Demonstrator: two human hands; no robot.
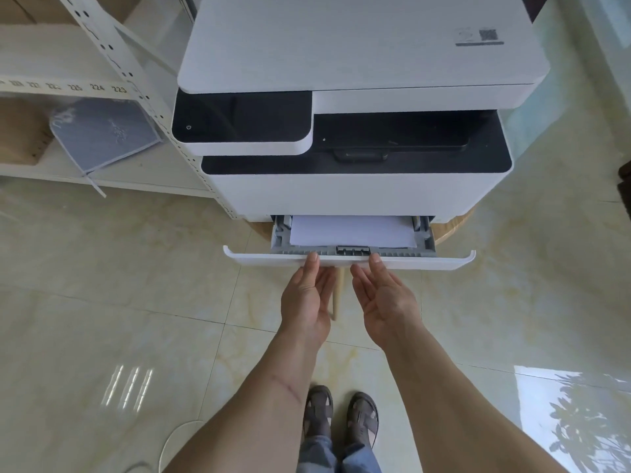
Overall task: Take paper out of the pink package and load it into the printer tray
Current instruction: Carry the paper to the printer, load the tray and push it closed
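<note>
A white and black printer (355, 131) stands on a low round wooden table. Its paper tray (426, 261) is pulled partly out at the bottom, and a stack of white paper (351, 230) lies flat inside it. My left hand (307, 298) has its thumb on the tray's front lip and its fingers beneath, left of centre. My right hand (386, 298) holds the same lip just right of centre, palm turned up. The pink package is not in view.
A white metal shelf unit (143, 80) stands left of the printer, with a grey-blue bag (102, 131) and cardboard boxes on it. One wooden table leg (338, 291) shows between my hands. My sandalled feet (341, 418) stand on glossy floor tiles below.
</note>
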